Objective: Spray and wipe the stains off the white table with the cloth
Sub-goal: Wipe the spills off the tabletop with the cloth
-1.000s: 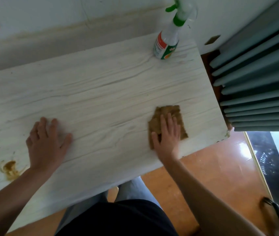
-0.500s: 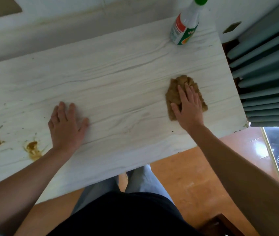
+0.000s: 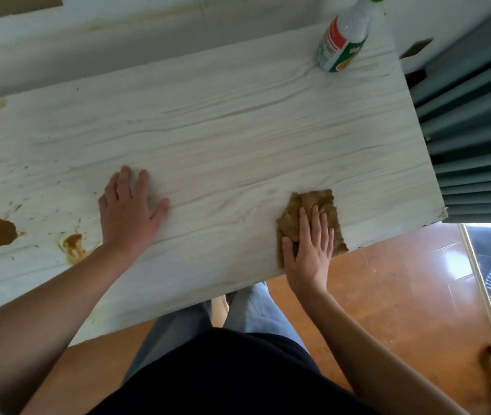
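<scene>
Both our hands lie flat and open: the right hand (image 3: 310, 250) presses the brown cloth (image 3: 313, 205) at the worktop (image 3: 223, 139) near edge, the left hand (image 3: 127, 214) beside 2 stains (image 3: 0, 232), spray bottle (image 3: 343, 40) far corner

right hand (image 3: 310, 253) flat on cloth (image 3: 313, 205), stained table (image 3: 238, 130)
</scene>
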Demonstrator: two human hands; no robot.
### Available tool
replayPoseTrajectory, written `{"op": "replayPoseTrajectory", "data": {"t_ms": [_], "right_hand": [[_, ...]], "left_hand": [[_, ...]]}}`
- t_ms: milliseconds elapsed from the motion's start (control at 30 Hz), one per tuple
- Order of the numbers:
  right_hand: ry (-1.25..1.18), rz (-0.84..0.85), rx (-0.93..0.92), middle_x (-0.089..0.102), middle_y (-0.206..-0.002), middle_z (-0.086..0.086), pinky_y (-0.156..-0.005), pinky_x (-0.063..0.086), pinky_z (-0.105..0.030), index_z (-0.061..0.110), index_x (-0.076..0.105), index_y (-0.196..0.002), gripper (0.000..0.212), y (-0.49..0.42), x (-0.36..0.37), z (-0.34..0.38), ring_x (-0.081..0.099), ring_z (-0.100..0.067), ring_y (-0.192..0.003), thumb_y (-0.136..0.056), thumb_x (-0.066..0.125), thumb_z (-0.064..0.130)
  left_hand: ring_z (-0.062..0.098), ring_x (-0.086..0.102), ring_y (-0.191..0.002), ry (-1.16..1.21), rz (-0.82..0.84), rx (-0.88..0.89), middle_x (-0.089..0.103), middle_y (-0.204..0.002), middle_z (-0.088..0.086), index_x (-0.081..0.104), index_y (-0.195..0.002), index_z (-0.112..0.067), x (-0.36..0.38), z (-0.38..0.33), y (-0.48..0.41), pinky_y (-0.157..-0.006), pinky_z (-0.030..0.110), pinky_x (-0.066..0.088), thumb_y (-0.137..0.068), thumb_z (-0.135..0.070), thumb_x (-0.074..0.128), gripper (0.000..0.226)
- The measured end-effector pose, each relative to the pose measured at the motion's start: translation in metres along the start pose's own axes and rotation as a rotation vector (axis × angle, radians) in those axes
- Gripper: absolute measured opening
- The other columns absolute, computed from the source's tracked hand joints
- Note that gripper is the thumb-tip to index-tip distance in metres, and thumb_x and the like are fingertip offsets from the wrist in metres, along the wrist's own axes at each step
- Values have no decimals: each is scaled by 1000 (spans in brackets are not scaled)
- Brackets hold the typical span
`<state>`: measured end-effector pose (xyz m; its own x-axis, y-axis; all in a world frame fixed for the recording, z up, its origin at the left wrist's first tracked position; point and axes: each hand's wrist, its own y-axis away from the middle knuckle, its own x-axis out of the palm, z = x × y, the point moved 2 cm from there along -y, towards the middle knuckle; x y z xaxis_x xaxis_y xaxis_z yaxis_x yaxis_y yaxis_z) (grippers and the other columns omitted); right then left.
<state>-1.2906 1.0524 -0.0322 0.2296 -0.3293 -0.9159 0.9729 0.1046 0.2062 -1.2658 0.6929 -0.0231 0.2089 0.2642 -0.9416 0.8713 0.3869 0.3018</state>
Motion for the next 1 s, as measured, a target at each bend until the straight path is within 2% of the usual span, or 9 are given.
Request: {"op": "replayPoseTrajectory", "data": {"t_ms": [167,333,467,633,767,1000], "right_hand": [[12,1,56,13,-168,-2,-126,-1,-45,22,21,-160,65,-4,11,17,2,-22,-156,-100,41,40],[35,-3,35,9,-169,0,-125,-3,-43,24,18,-160,65,-28,16,37,1,-21,-155,-101,42,38],[9,2,76,9,-169,-1,-125,-2,-45,24,18,-160,67,-48,27,76,2,-22,-155,-98,37,41],[46,48,-128,13,-168,-3,-125,-1,-46,22,23,-159,64,-55,55,155,6,-24,-155,-101,45,35],[85,119,-299,10,-169,-1,-125,-4,-45,22,22,-160,64,-44,87,231,4,-23,-155,-101,43,37],[114,235,-533,8,-169,-1,-125,-6,-44,24,20,-160,64,19,137,328,-1,-23,-156,-102,39,40]], "left_hand": [[39,20,-150,44,13,10,21,-165,17,33,-153,-17,-5,3,1,-116,57,26,-99,-51,49,66],[38,31,-146,104,-19,70,37,-158,16,44,-147,-12,-18,18,14,-116,54,28,-100,-40,50,54],[36,33,-146,120,-46,53,39,-158,13,47,-147,-14,-28,48,44,-118,52,27,-101,-39,49,52],[33,37,-144,165,-112,-79,42,-156,12,49,-145,-14,-34,113,88,-116,50,29,-102,-44,41,53],[31,31,-148,158,-104,-216,36,-160,11,42,-149,-16,-28,174,120,-119,51,29,-104,-46,38,54],[36,40,-142,94,-83,-323,41,-156,14,45,-144,-15,-7,260,165,-110,52,39,-100,-50,35,58]]}}
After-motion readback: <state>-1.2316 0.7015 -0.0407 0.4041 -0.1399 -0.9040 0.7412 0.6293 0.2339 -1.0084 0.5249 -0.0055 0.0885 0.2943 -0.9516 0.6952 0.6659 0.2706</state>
